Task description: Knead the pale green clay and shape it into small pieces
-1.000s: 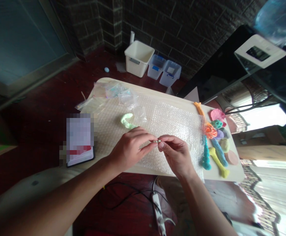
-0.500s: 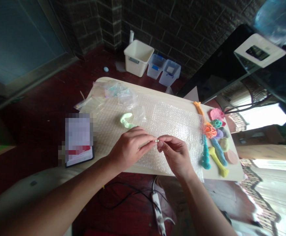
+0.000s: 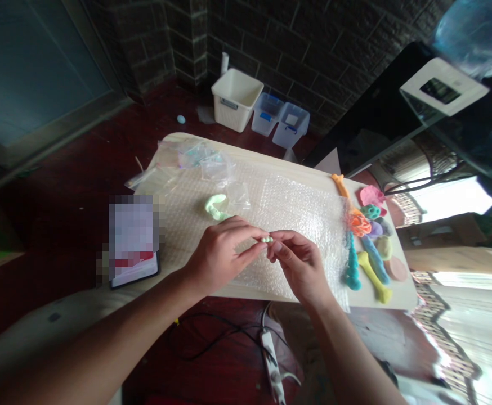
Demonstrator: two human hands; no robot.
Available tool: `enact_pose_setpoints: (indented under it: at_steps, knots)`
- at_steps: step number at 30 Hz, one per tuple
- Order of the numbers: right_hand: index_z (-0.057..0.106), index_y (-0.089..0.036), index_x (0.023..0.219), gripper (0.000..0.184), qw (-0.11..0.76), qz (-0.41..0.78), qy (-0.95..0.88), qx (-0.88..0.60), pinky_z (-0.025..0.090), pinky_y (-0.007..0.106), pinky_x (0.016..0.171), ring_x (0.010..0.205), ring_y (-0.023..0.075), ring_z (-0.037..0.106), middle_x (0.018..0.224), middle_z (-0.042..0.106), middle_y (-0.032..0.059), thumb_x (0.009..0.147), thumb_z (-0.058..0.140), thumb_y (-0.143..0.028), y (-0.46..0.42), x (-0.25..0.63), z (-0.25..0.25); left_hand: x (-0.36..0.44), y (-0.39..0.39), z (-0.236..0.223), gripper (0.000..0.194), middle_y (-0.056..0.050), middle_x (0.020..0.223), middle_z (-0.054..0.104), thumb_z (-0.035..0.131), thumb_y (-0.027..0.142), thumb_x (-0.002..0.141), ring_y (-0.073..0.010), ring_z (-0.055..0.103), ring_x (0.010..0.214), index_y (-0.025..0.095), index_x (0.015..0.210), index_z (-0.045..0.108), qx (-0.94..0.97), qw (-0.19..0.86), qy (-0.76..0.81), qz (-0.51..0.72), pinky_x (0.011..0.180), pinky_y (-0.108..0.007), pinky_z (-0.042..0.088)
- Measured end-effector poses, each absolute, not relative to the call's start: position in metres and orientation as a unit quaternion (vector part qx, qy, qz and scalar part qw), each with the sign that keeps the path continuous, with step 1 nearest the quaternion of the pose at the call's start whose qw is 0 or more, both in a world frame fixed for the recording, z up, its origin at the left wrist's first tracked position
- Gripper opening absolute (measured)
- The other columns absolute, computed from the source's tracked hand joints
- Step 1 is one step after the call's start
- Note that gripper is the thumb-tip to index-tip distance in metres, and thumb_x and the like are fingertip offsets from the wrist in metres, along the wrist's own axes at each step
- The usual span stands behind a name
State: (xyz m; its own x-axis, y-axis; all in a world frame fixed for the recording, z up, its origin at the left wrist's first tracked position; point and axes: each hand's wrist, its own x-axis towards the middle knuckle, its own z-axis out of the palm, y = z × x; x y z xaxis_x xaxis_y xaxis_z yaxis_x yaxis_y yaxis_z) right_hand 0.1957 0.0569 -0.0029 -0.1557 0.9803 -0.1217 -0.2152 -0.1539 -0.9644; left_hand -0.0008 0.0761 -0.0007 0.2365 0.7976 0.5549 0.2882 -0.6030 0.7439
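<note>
A small pale green, bumpy piece of modelling clay is pinched between the fingertips of both hands, above the table. My left hand holds its left end between thumb and fingers. On its right end close the thumb and forefinger of my right hand. Just beyond my left hand lies a larger curved pale green clay piece, its near end hidden behind the fingers. Beneath both hands a sheet of bubble wrap covers part of the table.
Coloured clay shapes lie at the right, including a yellow bone shape, a teal beaded strip and an orange piece. Clear plastic bags lie at the far left. A tablet, partly blurred, is at the left edge. Storage bins stand behind.
More of the small green clay piece shows between the fingertips, with several bumps now visible. Both hands stay in nearly the same place. The view has shifted slightly.
</note>
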Motion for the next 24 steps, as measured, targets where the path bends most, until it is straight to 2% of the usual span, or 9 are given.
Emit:
enact_pose_setpoints:
  at_steps: [3, 6, 10, 24]
  knots:
    - [0.081, -0.025, 0.107, 0.02, 0.479, 0.623, -0.436, -0.438, 0.048, 0.028, 0.068, 0.072, 0.0129, 0.06, 0.085, 0.073, 0.0021, 0.087, 0.084, -0.027, 0.0561, 0.1959, -0.0032, -0.0004, 0.0765, 0.0001, 0.013, -0.003, 0.093, 0.079, 0.073, 0.012, 0.091, -0.017, 0.072, 0.088, 0.019, 0.101, 0.075, 0.743, 0.26, 0.363, 0.498, 0.082, -0.03, 0.055]
    - [0.082, -0.026, 0.102, 0.016, 0.475, 0.619, -0.444, -0.441, 0.049, 0.028, 0.068, 0.071, 0.0128, 0.06, 0.088, 0.074, 0.0025, 0.086, 0.084, -0.026, 0.0556, 0.1961, -0.0039, 0.0001, 0.0766, 0.0008, 0.014, -0.003, 0.093, 0.079, 0.073, 0.01, 0.09, -0.0166, 0.072, 0.088, 0.019, 0.1, 0.075, 0.742, 0.263, 0.364, 0.499, 0.081, -0.029, 0.055]
    - [0.082, -0.026, 0.097, 0.01, 0.472, 0.609, -0.452, -0.449, 0.049, 0.028, 0.067, 0.07, 0.0131, 0.06, 0.084, 0.075, 0.002, 0.087, 0.084, -0.026, 0.056, 0.1965, -0.0053, -0.0004, 0.0759, 0.0013, 0.016, -0.002, 0.094, 0.079, 0.073, 0.01, 0.088, -0.0164, 0.072, 0.089, 0.019, 0.101, 0.075, 0.738, 0.275, 0.369, 0.494, 0.082, -0.029, 0.055]
    - [0.081, -0.024, 0.093, 0.007, 0.462, 0.602, -0.466, -0.455, 0.05, 0.028, 0.068, 0.07, 0.0131, 0.061, 0.078, 0.073, 0.0012, 0.088, 0.083, -0.029, 0.056, 0.1965, -0.0022, -0.0003, 0.0767, 0.0025, 0.01, -0.003, 0.09, 0.078, 0.071, 0.013, 0.091, -0.0173, 0.072, 0.085, 0.019, 0.097, 0.076, 0.736, 0.294, 0.365, 0.488, 0.079, -0.031, 0.055]
